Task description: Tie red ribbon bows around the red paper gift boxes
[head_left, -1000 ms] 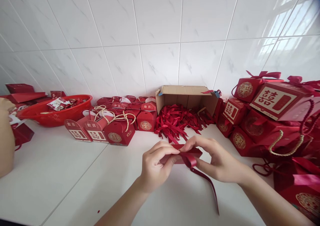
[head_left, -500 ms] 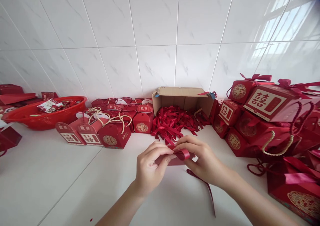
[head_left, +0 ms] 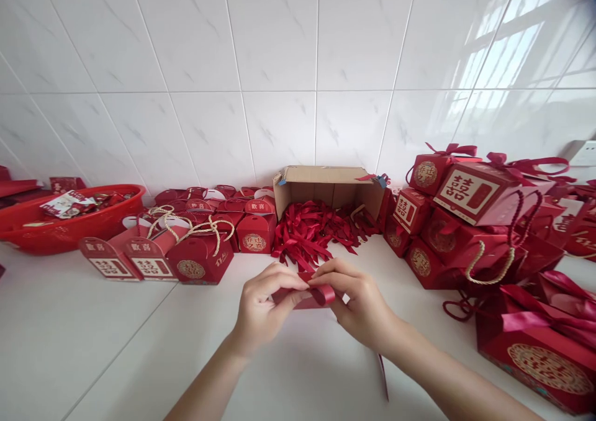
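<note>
My left hand [head_left: 266,306] and my right hand [head_left: 354,297] meet over a small red gift box [head_left: 313,303] on the white surface. Both pinch a dark red satin ribbon [head_left: 325,294], which curls in a loop between the fingertips above the box lid. A loose ribbon tail hangs below my right wrist, its end lying on the surface. My hands hide most of the box and the crossing point of the ribbon. Just behind them, a heap of cut red ribbons [head_left: 307,228] spills from a cardboard box [head_left: 321,174] lying on its side.
Finished-looking red boxes with bows [head_left: 470,191] are stacked at the right; a larger one [head_left: 535,346] stands nearer. Red boxes with cord handles [head_left: 200,259] line up at the left. A red basin [head_left: 69,231] of wrapped sweets stands far left. A tiled wall [head_left: 279,129] closes the back.
The view has shifted to the right, so everything sits farther left. My hands keep pinching the ribbon over the box, and the hanging tail is now more covered by my right arm.
</note>
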`<state>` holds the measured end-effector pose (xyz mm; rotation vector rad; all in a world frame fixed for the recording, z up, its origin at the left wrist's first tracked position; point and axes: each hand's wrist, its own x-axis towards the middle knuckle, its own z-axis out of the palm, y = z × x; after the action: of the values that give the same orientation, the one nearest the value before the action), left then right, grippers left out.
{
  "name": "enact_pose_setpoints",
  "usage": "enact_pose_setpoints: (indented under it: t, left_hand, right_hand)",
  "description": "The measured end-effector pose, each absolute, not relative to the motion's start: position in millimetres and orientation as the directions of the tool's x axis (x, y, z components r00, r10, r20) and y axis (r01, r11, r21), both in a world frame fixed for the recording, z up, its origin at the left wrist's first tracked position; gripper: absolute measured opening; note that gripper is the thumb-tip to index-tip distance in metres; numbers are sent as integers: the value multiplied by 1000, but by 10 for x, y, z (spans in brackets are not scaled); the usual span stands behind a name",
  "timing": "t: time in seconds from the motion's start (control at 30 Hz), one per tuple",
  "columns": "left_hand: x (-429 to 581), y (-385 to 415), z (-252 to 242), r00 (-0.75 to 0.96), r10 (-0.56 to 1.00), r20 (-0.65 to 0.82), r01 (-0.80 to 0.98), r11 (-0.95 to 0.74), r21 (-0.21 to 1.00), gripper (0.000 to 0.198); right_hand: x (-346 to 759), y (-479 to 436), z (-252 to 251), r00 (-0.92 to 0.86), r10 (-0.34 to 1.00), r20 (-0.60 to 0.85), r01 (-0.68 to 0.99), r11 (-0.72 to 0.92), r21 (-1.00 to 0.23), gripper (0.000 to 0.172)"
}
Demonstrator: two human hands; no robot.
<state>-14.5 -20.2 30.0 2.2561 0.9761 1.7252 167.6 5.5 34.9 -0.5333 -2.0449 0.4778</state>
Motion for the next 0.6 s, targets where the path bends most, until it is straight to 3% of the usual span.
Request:
enact_pose_setpoints:
  t: [0.13, 0.2, 0.27, 0.37, 0.43, 0.47, 0.53, 0.6]
  left_hand:
    - [-128, -202, 283, 117, 614, 781, 373, -756, 538, 8]
    - [-94, -232, 244, 101, 599, 795, 427, -748, 509, 14]
    - [-63, -257, 196, 67, 518, 853, 504, -756, 419, 32]
    - [-33, -259, 128, 62, 307, 950, 604, -769, 209, 64]
    - [-16, -244, 92, 115, 233, 966, 652, -751, 104, 66]
    - [-5, -238, 77, 148, 233, 961, 666, -742, 77, 65]
    - [20, -234, 53, 221, 279, 934, 665, -744, 65, 62]
    - [47, -242, 37, 281, 323, 903, 647, -760, 71, 58]
  right_hand:
    - [1809, 81, 486, -574, 637, 515, 434, 770, -468, 27]
    - [1861, 116, 538, -605, 670, 430, 448, 733, -511, 25]
    - [1915, 143, 608, -605, 676, 421, 403, 715, -571, 18]
    - [2070, 130, 800, -382, 738, 556, 347, 672, -654, 10]
    - [2261, 95, 967, -34, 725, 688, 328, 659, -677, 13]
    - [2390, 83, 1050, 168, 648, 743, 336, 671, -661, 14]
    - [2715, 97, 1185, 500, 336, 798, 429, 705, -565, 19]
    - [3121, 176, 1258, 602, 13, 798, 602, 650, -464, 25]
